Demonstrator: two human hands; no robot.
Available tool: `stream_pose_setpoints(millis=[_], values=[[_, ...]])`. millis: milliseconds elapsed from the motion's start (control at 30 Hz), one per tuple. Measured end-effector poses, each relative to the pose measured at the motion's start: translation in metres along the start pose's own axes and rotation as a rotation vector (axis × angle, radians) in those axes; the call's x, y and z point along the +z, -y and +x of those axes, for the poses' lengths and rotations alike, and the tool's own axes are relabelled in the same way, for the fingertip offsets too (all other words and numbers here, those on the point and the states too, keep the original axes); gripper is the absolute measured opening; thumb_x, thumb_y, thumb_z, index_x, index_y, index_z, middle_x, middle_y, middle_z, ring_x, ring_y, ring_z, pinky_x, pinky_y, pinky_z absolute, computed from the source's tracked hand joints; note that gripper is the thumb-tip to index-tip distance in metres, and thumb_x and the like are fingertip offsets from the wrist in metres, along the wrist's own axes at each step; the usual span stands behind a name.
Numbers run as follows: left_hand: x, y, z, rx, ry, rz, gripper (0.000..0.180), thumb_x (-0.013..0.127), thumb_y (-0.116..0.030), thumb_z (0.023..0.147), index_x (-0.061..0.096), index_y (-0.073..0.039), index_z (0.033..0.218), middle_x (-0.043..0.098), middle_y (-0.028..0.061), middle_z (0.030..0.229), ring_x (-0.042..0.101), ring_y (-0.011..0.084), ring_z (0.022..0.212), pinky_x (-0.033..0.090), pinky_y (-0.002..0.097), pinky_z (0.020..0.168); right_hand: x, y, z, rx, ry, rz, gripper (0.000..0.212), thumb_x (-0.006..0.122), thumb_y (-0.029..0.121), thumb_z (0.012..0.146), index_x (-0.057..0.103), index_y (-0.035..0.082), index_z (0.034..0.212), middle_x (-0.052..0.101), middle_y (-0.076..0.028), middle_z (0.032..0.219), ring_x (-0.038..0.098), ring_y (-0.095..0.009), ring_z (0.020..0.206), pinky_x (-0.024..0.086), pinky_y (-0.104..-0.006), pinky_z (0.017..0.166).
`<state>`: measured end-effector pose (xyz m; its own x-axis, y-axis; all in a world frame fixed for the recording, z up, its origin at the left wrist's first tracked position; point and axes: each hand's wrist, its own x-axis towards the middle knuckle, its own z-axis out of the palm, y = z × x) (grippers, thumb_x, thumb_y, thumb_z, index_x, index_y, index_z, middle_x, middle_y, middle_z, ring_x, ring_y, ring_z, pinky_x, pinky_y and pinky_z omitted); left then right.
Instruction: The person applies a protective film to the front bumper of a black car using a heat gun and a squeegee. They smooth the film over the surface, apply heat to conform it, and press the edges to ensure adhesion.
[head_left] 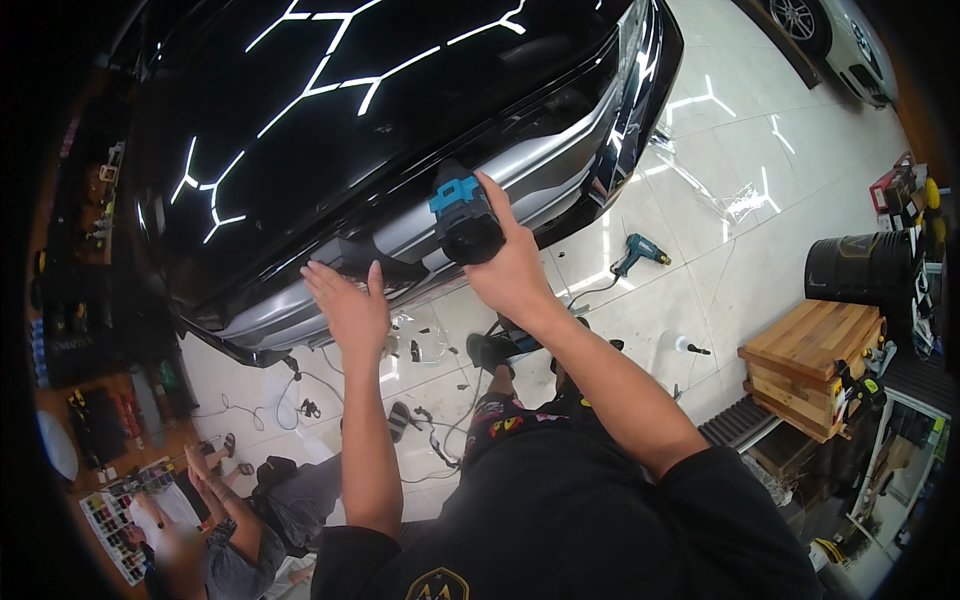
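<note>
Near: the right hand (512, 268) is holding a blocky black-and-teal plastic power tool (465, 215) in front of the car's long silver trim bar (530, 165), roughly at mid-span. Its grip is wrapping the tool body. The working tip is pointing out of sight; I cannot tell whether it is meeting the bar or whether the motor is running.

The left hand (347, 305) is lying along the left half of the bar, grip empty, fingers extended beside a dark, smooth, tapering piece (350, 255). How hard it is pressing is not showing.

Handling notes (judgement): the left hand seems to be steadying the work for the tool. For a good result, the right wrist should be lining up squarely behind the tool, and pressure should be building gently. The left fingers should be bracing close by while lying outside the tip's path. A slip could be marking the silver finish, or the glossy black bonnet (300, 170) rising just behind the bar.

Farther: on the pale tiled floor (700, 300), a teal-and-black pistol-shaped heat gun (632, 258) is lying below the bar's right end. A tangled dark cable (436, 432) is lying below mid-bar; feet should be standing clear of it. Farthest: a white car (858, 50) is standing beyond the bar's right end.
</note>
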<state>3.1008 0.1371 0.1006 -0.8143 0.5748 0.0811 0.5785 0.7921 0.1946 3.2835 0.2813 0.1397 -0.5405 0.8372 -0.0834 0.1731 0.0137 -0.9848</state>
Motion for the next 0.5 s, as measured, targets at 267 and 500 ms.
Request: stream_pose_setpoints(millis=[267,500], values=[[0.002,-0.001,0.005,-0.035,-0.028,0.129,0.098,0.059,-0.051,0.097,0.015,0.018,0.151,0.024,0.0394,0.156,0.025,0.0473,0.148,0.024,0.0483,0.121,-0.041,-0.028,0.026,-0.227,-0.142,0.059,0.084,0.076,0.004,0.079,0.035,0.010,0.152,0.071,-0.020,0.106,0.071,-0.032,0.099,0.052,-0.0362,0.091],[0.000,-0.005,0.004,-0.015,-0.065,0.141,0.096,0.061,-0.049,0.096,0.018,0.018,0.150,0.027,0.0390,0.154,0.029,0.0475,0.146,0.026,0.0485,0.120,-0.103,-0.030,0.055,-0.284,-0.332,0.013,0.075,0.079,0.005,0.082,0.042,0.004,0.147,0.068,-0.016,0.117,0.068,-0.025,0.106,0.051,-0.0334,0.095]])
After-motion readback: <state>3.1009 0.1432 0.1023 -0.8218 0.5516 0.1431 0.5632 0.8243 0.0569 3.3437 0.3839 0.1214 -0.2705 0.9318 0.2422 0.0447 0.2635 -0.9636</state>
